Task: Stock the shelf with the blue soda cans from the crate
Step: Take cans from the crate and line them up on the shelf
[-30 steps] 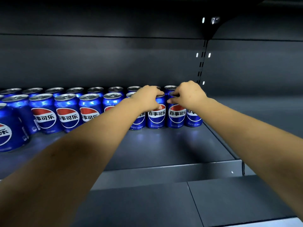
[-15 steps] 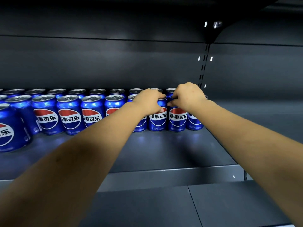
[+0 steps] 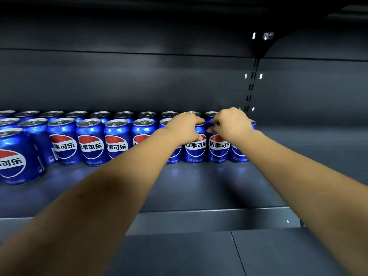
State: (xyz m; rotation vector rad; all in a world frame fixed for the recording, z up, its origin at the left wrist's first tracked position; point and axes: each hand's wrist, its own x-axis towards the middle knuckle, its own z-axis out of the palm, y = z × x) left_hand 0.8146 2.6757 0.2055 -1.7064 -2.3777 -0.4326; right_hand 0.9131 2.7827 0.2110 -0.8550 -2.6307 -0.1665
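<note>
Since a second ago, your two hands have stayed on the same pair of cans in the front row, and your arms have barely shifted; your whole view has tipped down a little, so the row of cans sits lower in sight than before. No can has been added or taken away in that time.

Your left hand (image 3: 184, 127) reaches forward with its fingers curled down over the top rim of a blue can (image 3: 195, 147), thumb pressed against its front just above the logo. Your right hand (image 3: 232, 122) grips the next can (image 3: 218, 149) the same way, fingers hooked over its top and thumb at its front. The two hands sit side by side, knuckles nearly touching, and the two cans under them stand upright and touch each other.

Just to the right of your right hand, partly hidden by your wrist, stands the last can (image 3: 240, 155) of the front row. To the left of your left hand, more cans (image 3: 90, 143) run on in a tidy line, logos facing you, with a second row (image 3: 123, 114) close behind them. Far left of your left hand, one can (image 3: 17, 156) stands nearer to you than the rest.

All cans rest on a dark grey shelf (image 3: 199, 188), whose bare surface stretches from the cans back toward you, under both forearms. The crate is out of sight.
</note>
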